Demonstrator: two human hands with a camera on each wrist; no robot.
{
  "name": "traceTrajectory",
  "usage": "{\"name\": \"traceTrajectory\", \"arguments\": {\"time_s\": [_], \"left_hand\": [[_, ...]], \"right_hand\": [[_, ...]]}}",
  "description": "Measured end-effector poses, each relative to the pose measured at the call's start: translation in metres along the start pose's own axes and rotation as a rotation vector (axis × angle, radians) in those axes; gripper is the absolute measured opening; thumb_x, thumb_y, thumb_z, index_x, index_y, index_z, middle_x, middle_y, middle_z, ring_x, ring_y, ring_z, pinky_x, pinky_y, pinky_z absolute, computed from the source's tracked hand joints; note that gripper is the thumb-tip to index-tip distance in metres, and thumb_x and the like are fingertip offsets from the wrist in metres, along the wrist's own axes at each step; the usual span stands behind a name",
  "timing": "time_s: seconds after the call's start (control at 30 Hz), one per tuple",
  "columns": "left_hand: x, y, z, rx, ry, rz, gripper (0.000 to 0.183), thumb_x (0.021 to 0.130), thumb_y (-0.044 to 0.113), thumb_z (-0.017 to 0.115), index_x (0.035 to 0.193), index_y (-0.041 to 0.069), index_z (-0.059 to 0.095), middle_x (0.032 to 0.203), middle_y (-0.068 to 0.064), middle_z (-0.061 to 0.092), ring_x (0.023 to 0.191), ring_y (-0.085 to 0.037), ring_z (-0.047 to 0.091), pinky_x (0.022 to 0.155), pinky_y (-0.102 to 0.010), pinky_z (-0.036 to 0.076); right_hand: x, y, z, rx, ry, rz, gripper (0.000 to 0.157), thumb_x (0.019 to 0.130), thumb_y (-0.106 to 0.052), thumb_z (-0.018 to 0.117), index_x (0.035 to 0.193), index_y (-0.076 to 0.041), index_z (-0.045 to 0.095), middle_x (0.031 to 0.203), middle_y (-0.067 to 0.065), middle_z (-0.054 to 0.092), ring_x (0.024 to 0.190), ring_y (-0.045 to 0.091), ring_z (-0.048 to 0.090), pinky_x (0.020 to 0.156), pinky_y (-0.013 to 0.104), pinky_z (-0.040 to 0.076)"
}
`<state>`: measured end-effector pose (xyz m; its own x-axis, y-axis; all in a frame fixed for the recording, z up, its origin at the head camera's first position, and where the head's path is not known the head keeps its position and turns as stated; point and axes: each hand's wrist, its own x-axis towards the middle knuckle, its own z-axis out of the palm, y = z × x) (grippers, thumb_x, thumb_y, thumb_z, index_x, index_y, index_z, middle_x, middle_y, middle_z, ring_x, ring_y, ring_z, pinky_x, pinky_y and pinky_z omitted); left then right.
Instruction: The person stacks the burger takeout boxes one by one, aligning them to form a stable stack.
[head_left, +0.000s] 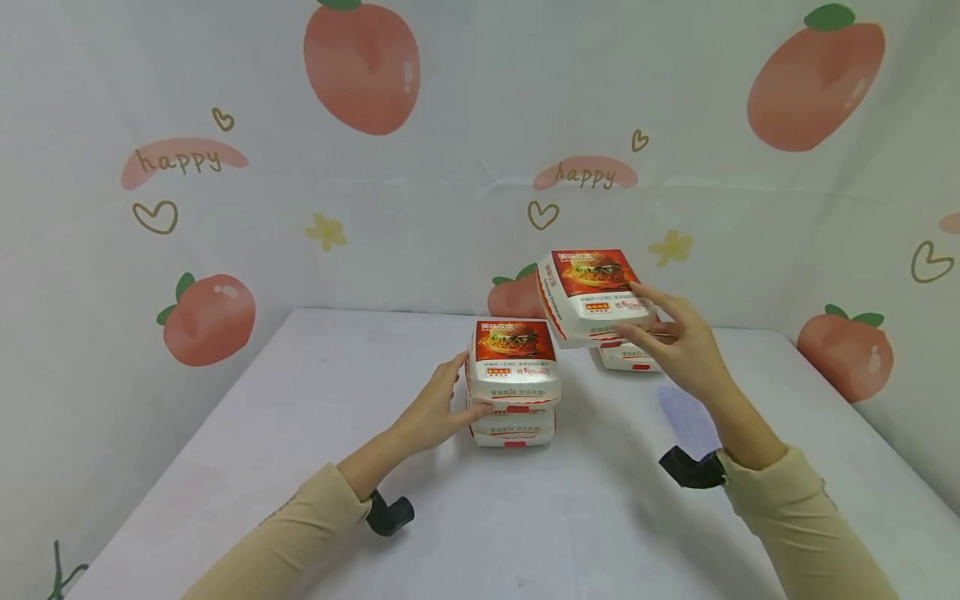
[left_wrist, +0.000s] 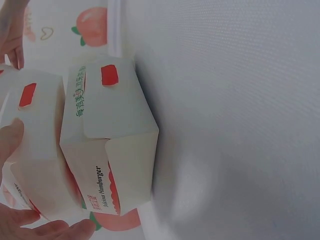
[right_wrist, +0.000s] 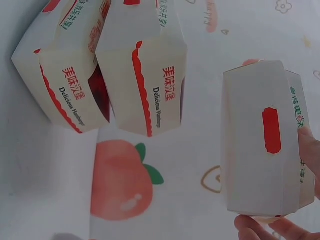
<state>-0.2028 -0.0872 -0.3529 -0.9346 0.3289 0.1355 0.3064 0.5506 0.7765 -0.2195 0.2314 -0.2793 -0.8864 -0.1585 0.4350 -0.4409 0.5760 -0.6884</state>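
Two white hamburger boxes with red burger pictures on their lids stand stacked mid-table: an upper box [head_left: 517, 379] on a lower box [head_left: 513, 427]. My left hand [head_left: 427, 417] grips the upper box from its left side, thumb on the front and fingers round the side. Up and to the right, my right hand [head_left: 690, 350] holds a third hamburger box [head_left: 592, 287] by its right end, tilted and raised above the table. In the right wrist view this held box [right_wrist: 250, 145] is apart from the stack, with thumb and fingertips at its edges.
Another hamburger box [head_left: 630, 360] stands on the white table [head_left: 360, 358] behind the raised one, mostly hidden. A fruit-printed backdrop [head_left: 420, 217] hangs at the far edge. Black wrist mounts [head_left: 390, 514] stick out below both sleeves. A green cord [head_left: 58, 575] shows at the lower left.
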Motion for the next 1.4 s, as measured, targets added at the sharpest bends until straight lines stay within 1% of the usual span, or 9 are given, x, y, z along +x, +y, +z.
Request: {"name": "traceTrajectory", "arguments": {"time_s": [0.13,0.33,0.4,0.47,0.67,0.73,0.93,1.2,1.4], "left_hand": [[0.000,0.000,0.000,0.001,-0.005,-0.011,0.088,0.083,0.033,0.070,0.149,0.010,0.017,0.146,-0.014,0.031,0.135,-0.029,0.035,0.107,-0.049,0.039],[0.000,0.000,0.001,0.000,-0.005,-0.019,0.089,0.082,0.035,0.070,0.149,0.010,0.018,0.148,-0.014,0.030,0.135,-0.031,0.035,0.108,-0.050,0.038],[0.000,0.000,0.001,0.000,-0.003,-0.021,0.089,0.082,0.035,0.070,0.149,0.010,0.018,0.147,-0.014,0.030,0.135,-0.031,0.036,0.108,-0.050,0.038],[0.000,0.000,0.001,-0.003,-0.002,-0.022,0.089,0.082,0.035,0.070,0.149,0.010,0.018,0.148,-0.014,0.030,0.135,-0.031,0.036,0.108,-0.050,0.038],[0.000,-0.001,0.001,-0.006,-0.003,-0.009,0.088,0.083,0.034,0.070,0.149,0.010,0.018,0.147,-0.014,0.030,0.136,-0.029,0.034,0.108,-0.050,0.037],[0.000,-0.001,0.001,-0.002,-0.002,0.001,0.087,0.083,0.034,0.070,0.149,0.010,0.018,0.146,-0.013,0.031,0.135,-0.028,0.034,0.108,-0.049,0.038],[0.001,-0.002,0.001,-0.004,0.002,0.016,0.087,0.083,0.034,0.070,0.149,0.012,0.018,0.146,-0.013,0.032,0.135,-0.027,0.034,0.107,-0.049,0.038],[0.000,-0.001,0.000,-0.006,0.000,0.011,0.087,0.083,0.034,0.070,0.149,0.012,0.018,0.145,-0.012,0.033,0.135,-0.027,0.034,0.107,-0.051,0.038],[0.001,0.000,0.001,-0.011,0.003,0.002,0.087,0.083,0.035,0.070,0.149,0.013,0.018,0.144,-0.011,0.034,0.134,-0.026,0.035,0.106,-0.051,0.038]], "right_hand": [[0.000,-0.002,0.003,-0.009,-0.008,0.001,0.060,0.087,-0.020,0.066,0.142,-0.016,0.040,0.129,0.019,0.040,0.081,-0.010,0.056,0.064,0.009,0.050],[0.000,-0.007,0.007,-0.026,-0.020,-0.006,0.060,0.088,-0.021,0.065,0.142,-0.017,0.040,0.129,0.019,0.041,0.094,0.028,0.061,0.065,0.009,0.050],[0.000,-0.008,0.008,-0.024,-0.023,-0.013,0.060,0.088,-0.021,0.065,0.142,-0.017,0.040,0.129,0.019,0.041,0.097,0.034,0.060,0.065,0.010,0.050],[0.000,-0.008,0.010,-0.021,-0.026,-0.020,0.060,0.088,-0.020,0.065,0.142,-0.016,0.040,0.127,0.019,0.042,0.096,0.032,0.061,0.064,0.011,0.050],[0.001,-0.006,0.014,-0.007,-0.032,-0.032,0.059,0.087,-0.019,0.066,0.141,-0.015,0.042,0.122,0.018,0.044,0.089,0.008,0.061,0.063,0.014,0.053],[0.002,-0.007,0.016,0.004,-0.036,-0.034,0.059,0.087,-0.019,0.066,0.141,-0.014,0.042,0.121,0.018,0.044,0.091,0.011,0.061,0.064,0.012,0.052],[0.001,-0.012,0.020,0.027,-0.045,-0.046,0.060,0.086,-0.014,0.066,0.141,-0.012,0.042,0.118,0.019,0.043,0.097,0.034,0.062,0.067,0.007,0.049],[0.001,-0.018,0.024,0.030,-0.067,-0.035,0.060,0.086,-0.016,0.067,0.141,-0.013,0.042,0.128,0.020,0.043,0.097,0.034,0.061,0.070,0.006,0.048],[0.001,-0.020,0.029,0.008,-0.062,-0.044,0.060,0.085,-0.018,0.068,0.139,-0.014,0.045,0.126,0.018,0.046,0.094,0.032,0.063,0.069,0.007,0.048]]}}
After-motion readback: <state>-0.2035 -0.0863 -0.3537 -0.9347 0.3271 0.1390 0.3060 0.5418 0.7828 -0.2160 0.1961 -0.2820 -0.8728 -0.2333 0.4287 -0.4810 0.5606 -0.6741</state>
